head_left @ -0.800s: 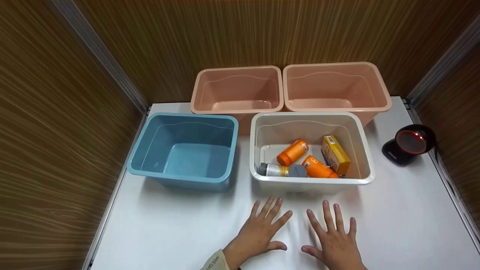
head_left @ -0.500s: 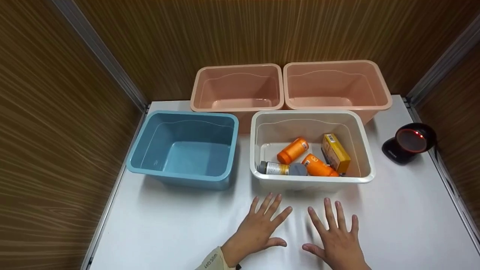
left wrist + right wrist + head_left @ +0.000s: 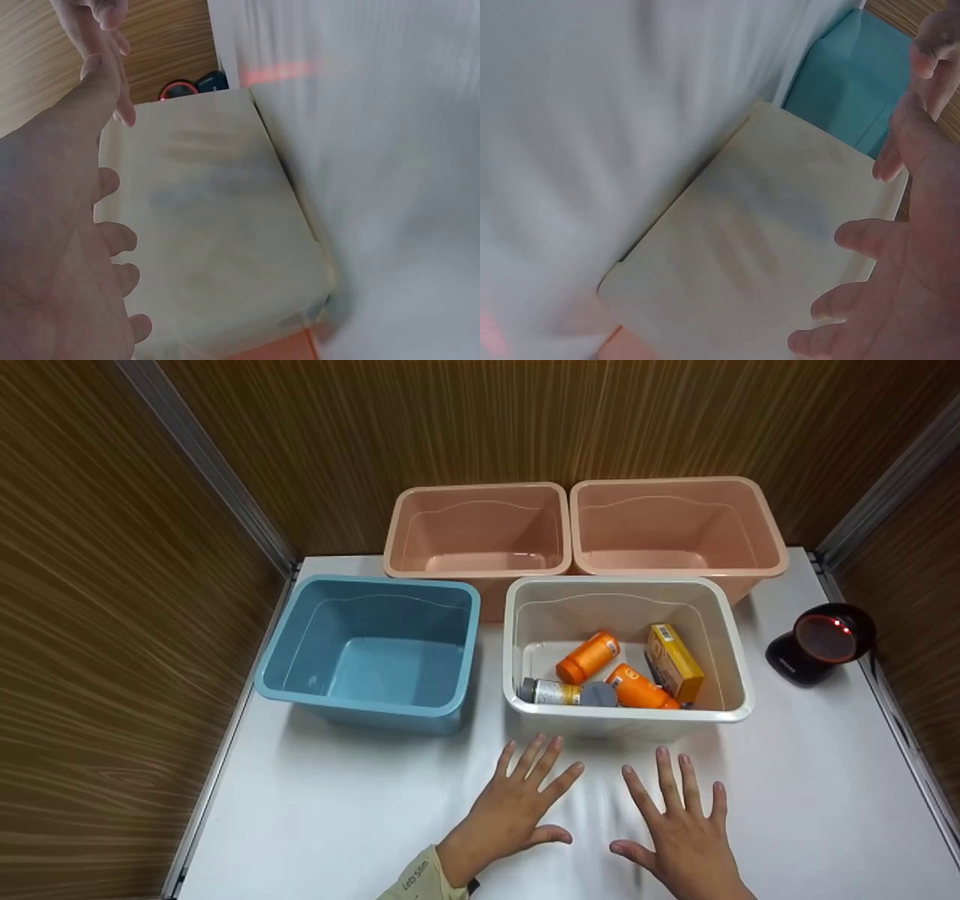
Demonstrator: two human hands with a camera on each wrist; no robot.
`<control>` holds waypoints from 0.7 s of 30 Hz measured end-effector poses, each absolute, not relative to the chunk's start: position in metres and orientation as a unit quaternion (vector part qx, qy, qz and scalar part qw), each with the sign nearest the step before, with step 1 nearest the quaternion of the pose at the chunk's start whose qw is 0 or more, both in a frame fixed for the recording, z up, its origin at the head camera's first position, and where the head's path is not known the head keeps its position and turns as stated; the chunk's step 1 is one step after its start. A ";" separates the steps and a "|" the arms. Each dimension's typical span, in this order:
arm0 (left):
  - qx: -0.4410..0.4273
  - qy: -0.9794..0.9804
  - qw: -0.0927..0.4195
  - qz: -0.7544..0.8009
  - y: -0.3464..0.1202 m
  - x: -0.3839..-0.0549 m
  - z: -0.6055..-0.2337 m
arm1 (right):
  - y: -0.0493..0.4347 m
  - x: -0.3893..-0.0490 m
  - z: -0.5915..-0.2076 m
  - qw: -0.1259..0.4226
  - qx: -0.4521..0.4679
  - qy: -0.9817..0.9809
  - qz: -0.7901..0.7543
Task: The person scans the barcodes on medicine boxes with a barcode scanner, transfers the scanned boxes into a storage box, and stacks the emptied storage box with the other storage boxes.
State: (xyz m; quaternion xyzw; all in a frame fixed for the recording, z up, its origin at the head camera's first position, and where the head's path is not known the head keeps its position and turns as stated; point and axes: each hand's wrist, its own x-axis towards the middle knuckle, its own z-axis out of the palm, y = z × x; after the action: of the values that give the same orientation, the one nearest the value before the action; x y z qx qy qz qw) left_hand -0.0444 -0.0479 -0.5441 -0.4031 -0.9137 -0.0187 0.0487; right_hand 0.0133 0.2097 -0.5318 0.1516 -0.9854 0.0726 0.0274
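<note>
My left hand [image 3: 514, 810] is in front of the white bin [image 3: 630, 716], palm down with its fingers spread. To its right, my right hand [image 3: 686, 832] has its fingers spread in the same way. Both hands hold nothing and stay apart from the bin. Inside the white bin lie an orange bottle [image 3: 589, 657], a second orange bottle [image 3: 637, 687], a yellow box [image 3: 675, 663] and a small labelled bottle with a grey cap [image 3: 556, 692]. In the left wrist view the bin's near wall [image 3: 210, 225] fills the middle.
A blue bin [image 3: 367, 709] stands to the left of the white one. Two pink bins, a left one [image 3: 480, 573] and a right one [image 3: 679, 574], stand behind against the wood-grain wall [image 3: 480, 420]. A black scanner [image 3: 817, 645] with red lights stands at the right.
Both hands have shifted slightly forward, the right one also a little to the right, with fingers still spread. The whole scene has moved slightly up in the head view. The bins' contents are unchanged.
</note>
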 end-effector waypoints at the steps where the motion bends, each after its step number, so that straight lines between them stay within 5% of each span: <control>1: -0.403 -0.914 0.049 -0.019 -0.048 -0.045 -0.543 | 0.210 0.013 -0.530 0.025 0.151 -0.986 0.072; 21: -0.388 -0.916 0.092 -0.046 -0.057 -0.067 -0.507 | 0.222 -0.009 -0.489 0.060 0.162 -0.982 0.076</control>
State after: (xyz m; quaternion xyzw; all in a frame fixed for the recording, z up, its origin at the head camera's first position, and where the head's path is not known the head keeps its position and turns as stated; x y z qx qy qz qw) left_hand -0.0672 -0.0572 -0.5069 -0.3884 -0.9157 -0.0460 0.0920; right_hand -0.0086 0.2224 -0.4893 0.1620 -0.9820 0.0760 0.0603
